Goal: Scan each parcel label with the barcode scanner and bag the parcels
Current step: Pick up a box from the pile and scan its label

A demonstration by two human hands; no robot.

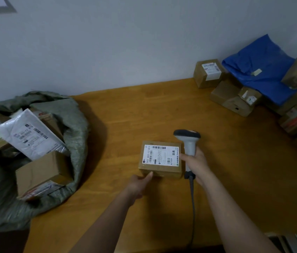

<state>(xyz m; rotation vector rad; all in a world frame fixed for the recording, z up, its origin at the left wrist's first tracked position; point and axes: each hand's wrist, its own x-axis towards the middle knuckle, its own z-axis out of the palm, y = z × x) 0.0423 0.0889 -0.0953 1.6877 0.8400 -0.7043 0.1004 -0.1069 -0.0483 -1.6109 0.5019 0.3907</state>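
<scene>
A small cardboard parcel (pixel 160 159) lies flat on the wooden table (pixel 235 170) just below the middle of the view, its white label (pixel 161 155) facing up with the barcodes in plain sight. At about three o'clock from it, touching its right edge, the barcode scanner (pixel 187 141) stands upright with its dark head at twelve o'clock above the handle and its cable (pixel 192 207) trailing toward six o'clock.

Far out at nine o'clock a grey-green sack (pixel 74 136) gapes open with several parcels already inside: a white mailer (pixel 32 136) and at least two brown boxes (pixel 42 170). Judging by that, a good share of the job is done. At about two o'clock, against the wall, a pile of unbagged boxes (pixel 231 95) and a blue mailer (pixel 260 70) waits, so much remains. Whether the parcel at hand has been scanned cannot be told; it has not been bagged.

The right hand (pixel 195 161) comes in from five o'clock, its fingers curled round the scanner's handle, with a fingertip against the label's right edge. The left hand (pixel 140 181) reaches up from six o'clock, its thumb lying on the box's near left corner; its other fingers are hidden, so whether it grasps the box or merely steadies it cannot be told.
</scene>
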